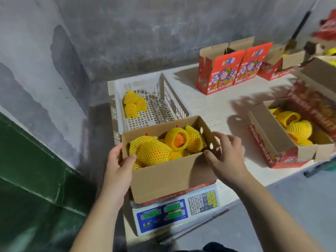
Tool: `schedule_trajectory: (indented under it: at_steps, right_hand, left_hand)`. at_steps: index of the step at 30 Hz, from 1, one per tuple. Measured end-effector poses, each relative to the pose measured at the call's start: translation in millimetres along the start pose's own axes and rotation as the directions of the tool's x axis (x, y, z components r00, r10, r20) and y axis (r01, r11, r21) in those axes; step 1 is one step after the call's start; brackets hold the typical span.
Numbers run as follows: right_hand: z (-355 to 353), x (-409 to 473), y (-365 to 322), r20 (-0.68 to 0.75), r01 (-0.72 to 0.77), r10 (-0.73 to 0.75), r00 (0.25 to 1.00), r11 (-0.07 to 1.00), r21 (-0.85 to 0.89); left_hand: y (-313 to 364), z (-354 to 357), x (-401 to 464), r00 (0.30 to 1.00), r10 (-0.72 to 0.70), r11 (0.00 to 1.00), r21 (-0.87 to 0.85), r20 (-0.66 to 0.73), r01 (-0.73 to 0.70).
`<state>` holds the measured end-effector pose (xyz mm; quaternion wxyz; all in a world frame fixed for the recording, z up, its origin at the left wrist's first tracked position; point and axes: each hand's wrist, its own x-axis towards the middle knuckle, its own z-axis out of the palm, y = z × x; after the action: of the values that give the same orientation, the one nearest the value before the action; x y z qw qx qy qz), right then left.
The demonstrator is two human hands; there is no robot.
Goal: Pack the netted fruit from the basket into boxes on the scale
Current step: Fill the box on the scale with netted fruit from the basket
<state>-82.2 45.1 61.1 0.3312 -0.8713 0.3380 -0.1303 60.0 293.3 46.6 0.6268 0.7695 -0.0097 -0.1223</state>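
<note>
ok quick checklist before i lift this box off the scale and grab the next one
1. Box sits squarely on the scale: ok.
2. Left hand grips the box's left wall, thumb over the rim: ok.
3. Right hand has a firm hold: not ok, its fingers only touch the right corner.
4. Weight reading on target: cannot tell, the display digits are blurred.
5. Netted fruit below the rim so the flaps can close: cannot tell, some stand about level with it.
6. Fruit left in the basket for the next box: ok, three pieces remain.
</note>
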Motion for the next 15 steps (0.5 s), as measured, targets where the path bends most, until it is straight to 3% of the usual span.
schedule_trajectory:
  at_steps: [3,6,10,15]
  right_hand:
    - [-2,-5,3,0.079,-0.045,0.03,0.996,0.979,0.197]
    - [-2,-4,-2,0.048,-0.033,0.023,0.999,0.97,0.241]
    - [0,14,-4,0.014,-0.158,0.158,0.987,0.977,0.14]
    - [-5,40,-9,0.087,-0.245,0.245,0.966,0.969,-0.003]
  left_hand:
    - [-9,-1,3,0.995,-0.055,0.998,-0.015,0.087,0.056]
    - [-12,-3,3,0.994,-0.06,0.998,0.002,0.096,0.06]
    - [-16,-7,3,0.99,-0.122,0.992,0.023,0.077,0.12]
    - [-17,-14,9,0.987,-0.082,0.992,0.104,0.142,0.067]
